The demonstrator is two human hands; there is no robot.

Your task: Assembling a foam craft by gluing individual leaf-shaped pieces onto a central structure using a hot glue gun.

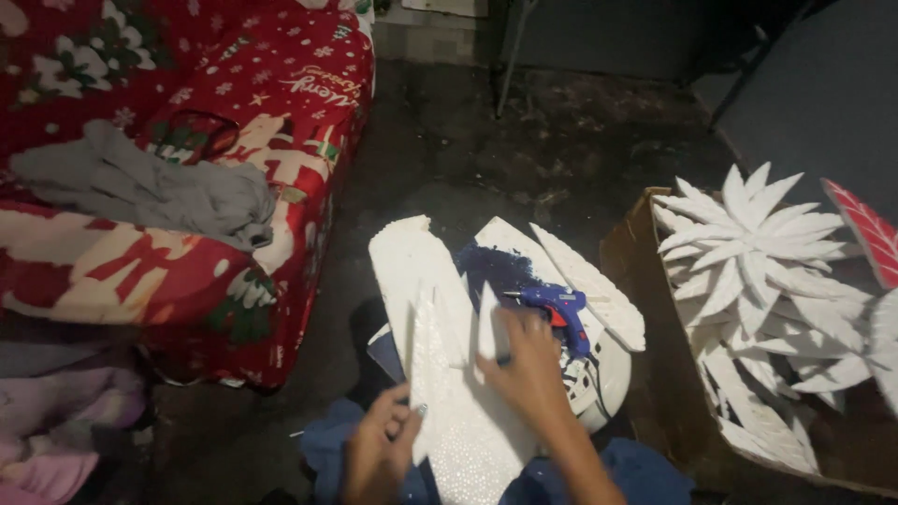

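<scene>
Here, looking down from the head camera — my left hand curls around the lower edge of a long white foam leaf shape, fingers closed on it from the left, as I judge to keep it steady across my lap. My right hand lies on top of the same piece, fingers pressed together and flat; whether it pinches the narrow foam sliver just above it I cannot tell. Holding from two sides looks meant to stop the light foam from sliding.

A blue glue gun rests just beside the right hand, nozzle pointing left, propped on a round white object — probably parked there within reach and off the fabric.

Count: one glue gun; about four loose foam leaf shapes fanned around the work, the broad one at left and a slim one at right among them; one cardboard box to the right holding at least two finished white foam flowers, the pile too tangled to count surely; one red patterned piece at its edge. At left, a red holiday-print couch cover with one grey cloth on it
</scene>
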